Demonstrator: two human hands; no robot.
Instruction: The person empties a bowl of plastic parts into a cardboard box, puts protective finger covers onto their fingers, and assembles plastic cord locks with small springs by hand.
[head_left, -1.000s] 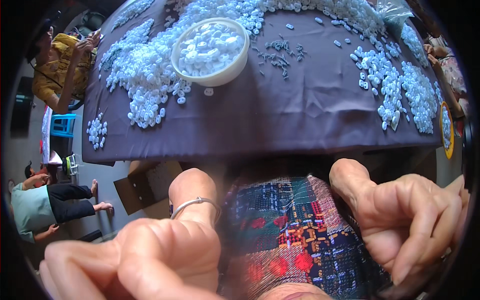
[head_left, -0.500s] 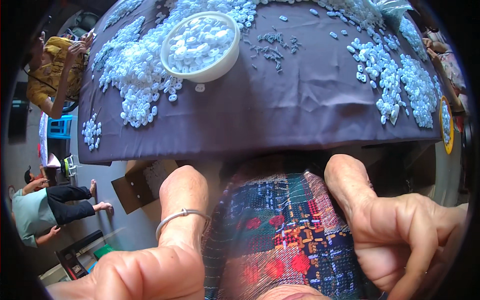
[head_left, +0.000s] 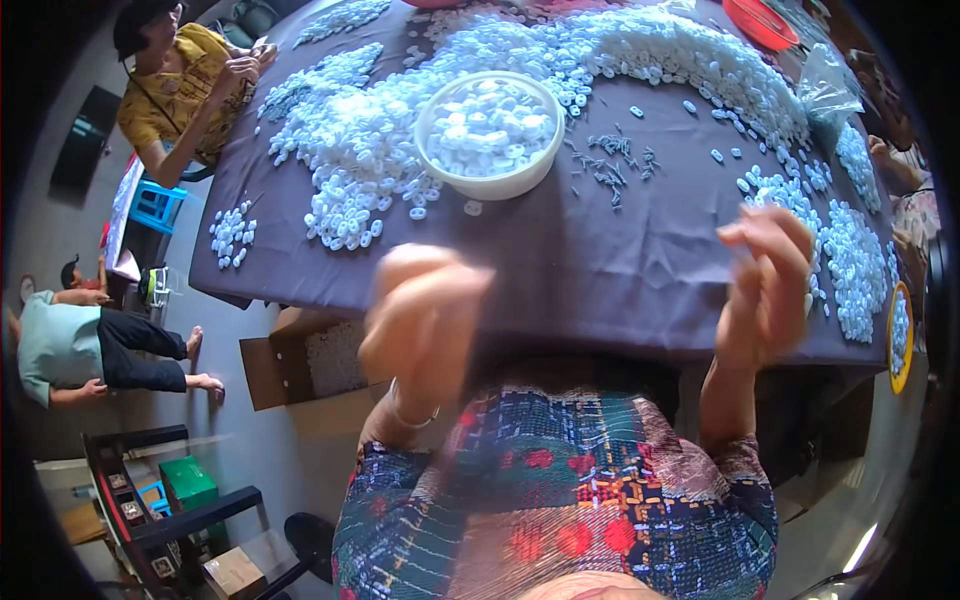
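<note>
My left hand [head_left: 425, 310] is raised over the table's near edge, blurred, its fingers drawn together in a pinch. Whatever it may hold does not show. My right hand [head_left: 768, 280] is up near the right-hand heap, thumb and fingertips pinched around something too small to make out. A round white tub [head_left: 490, 188] full of small white oval plastic pieces with two holes stands beyond my left hand. Small dark grey pins [head_left: 612, 170] lie scattered to the right of the tub. A long pile of the white pieces [head_left: 350, 150] spreads left of the tub.
More white pieces [head_left: 850, 270] are heaped at the right, near a yellow-rimmed basin [head_left: 900, 340] and a clear plastic bag [head_left: 830, 90]. A red basket [head_left: 762, 25] is at the far right. A person in yellow [head_left: 165, 95] sits left; a cardboard box [head_left: 275, 372] stands below the table.
Both hands have risen from beside my lap to above the table's near edge, their fingers now pointing up and inward. The view has shifted, so the table sits lower and further right.
</note>
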